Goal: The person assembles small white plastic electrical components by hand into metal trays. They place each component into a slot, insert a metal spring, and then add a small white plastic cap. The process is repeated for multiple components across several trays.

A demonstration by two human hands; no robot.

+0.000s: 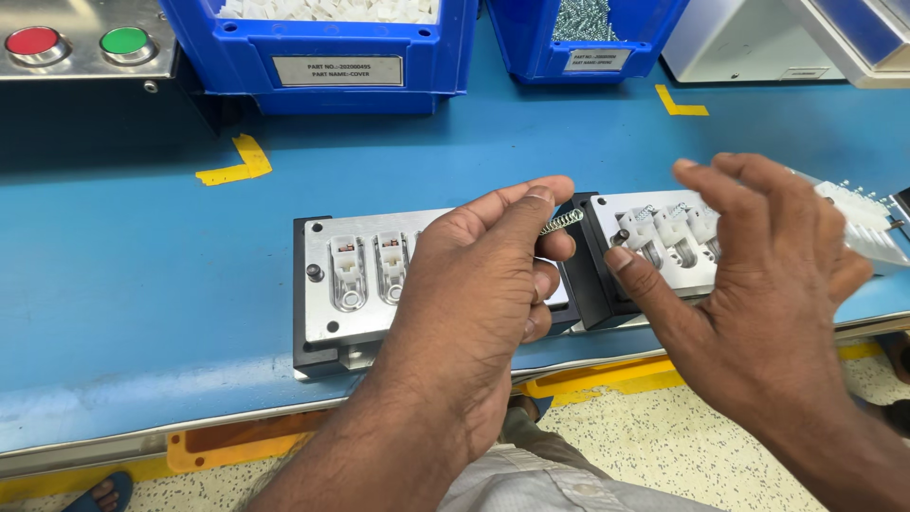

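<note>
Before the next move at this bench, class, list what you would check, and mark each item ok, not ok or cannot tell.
1. Spring pinched in the left hand fingers: ok.
2. Right hand free of parts: cannot tell, the palm faces away.
3. Left metal fixture lies flat on the blue table: ok.
4. White parts seated in the left fixture's pockets: ok for the two visible; the rest are hidden by the hand.
5. Right fixture loaded: partly visible, cannot tell fully.
</note>
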